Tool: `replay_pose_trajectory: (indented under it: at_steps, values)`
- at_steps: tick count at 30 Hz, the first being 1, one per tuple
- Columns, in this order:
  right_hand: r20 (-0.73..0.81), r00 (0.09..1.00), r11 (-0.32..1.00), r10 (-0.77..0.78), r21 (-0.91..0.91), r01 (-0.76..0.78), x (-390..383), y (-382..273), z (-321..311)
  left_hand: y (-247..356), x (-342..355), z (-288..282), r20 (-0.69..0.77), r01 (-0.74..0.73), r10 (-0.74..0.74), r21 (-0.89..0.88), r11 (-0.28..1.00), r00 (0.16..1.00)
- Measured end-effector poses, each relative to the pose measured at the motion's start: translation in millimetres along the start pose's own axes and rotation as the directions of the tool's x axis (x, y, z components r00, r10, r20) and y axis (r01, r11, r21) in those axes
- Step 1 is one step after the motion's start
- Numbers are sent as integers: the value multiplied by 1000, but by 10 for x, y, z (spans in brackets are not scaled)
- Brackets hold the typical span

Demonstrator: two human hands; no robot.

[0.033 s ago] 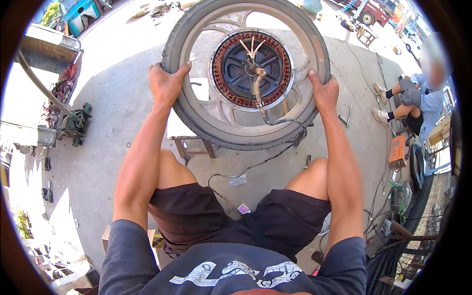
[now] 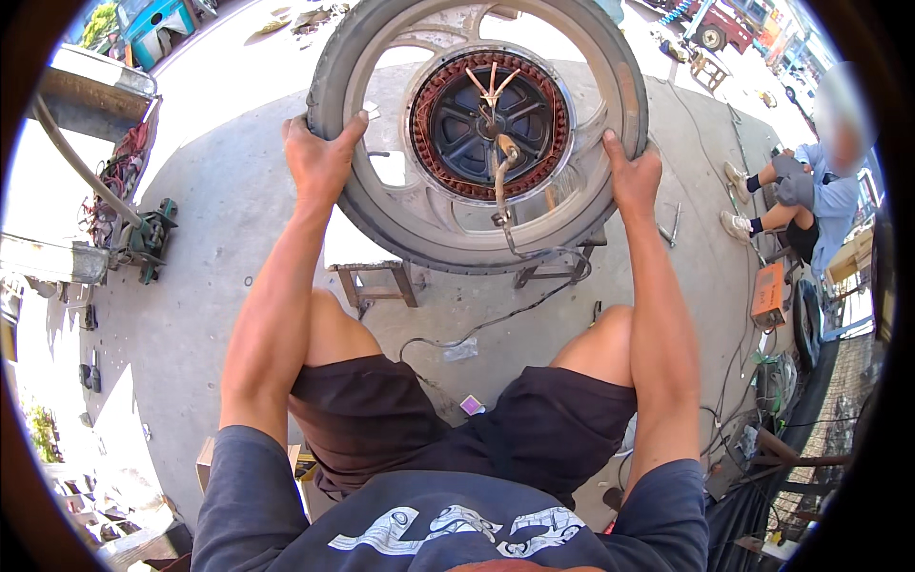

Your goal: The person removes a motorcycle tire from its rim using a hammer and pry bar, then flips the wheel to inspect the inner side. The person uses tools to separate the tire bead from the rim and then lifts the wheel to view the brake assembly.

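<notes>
Both hands hold up a spoked wheel with a grey tyre [image 2: 625, 81] in front of me. My left hand [image 2: 319, 160] grips its left side, thumb over the tyre; my right hand [image 2: 633, 179] grips the right side the same way. In the middle sits an open hub motor [image 2: 457, 151] with a ring of copper windings [image 2: 421, 143] around a dark spoked centre. Three bare-ended wires [image 2: 492, 88] fan out from the axle. A sleeved cable [image 2: 501, 181] hangs from the hub past the lower rim and trails to the floor.
Below the wheel stand a left stool [image 2: 379, 284] and a right stool [image 2: 562, 269]. A plastic bag [image 2: 461, 350] and small purple box [image 2: 472, 405] lie on the floor. A seated person [image 2: 827, 205] is at right, near an orange box [image 2: 767, 296]. A metal machine [image 2: 148, 238] stands left.
The wheel has tipped slightly: its lower edge has risen away from me, uncovering more of the right stool. Both hands keep their grip.
</notes>
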State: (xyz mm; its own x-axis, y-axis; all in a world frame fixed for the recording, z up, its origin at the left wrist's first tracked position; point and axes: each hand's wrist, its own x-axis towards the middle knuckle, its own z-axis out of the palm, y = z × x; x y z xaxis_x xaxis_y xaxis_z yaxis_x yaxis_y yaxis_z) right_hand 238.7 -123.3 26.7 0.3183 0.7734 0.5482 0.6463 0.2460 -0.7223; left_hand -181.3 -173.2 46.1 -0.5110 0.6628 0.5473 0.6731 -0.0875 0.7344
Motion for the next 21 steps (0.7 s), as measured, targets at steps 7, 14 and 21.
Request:
replay_pose_trajectory:
  at_steps: [7,14,21]
  values:
    - [-61,988,959,-143,239,154,70,62,11,-39,-113,-39,-21,-127,125,-161,979,992]
    - [68,994,971,-86,229,69,-8,268,0,-188,-179,19,119,-155,175,-161,975,977]
    - [82,992,984,-97,159,83,-25,126,-52,-223,-216,21,156,-81,106,-158,984,982]
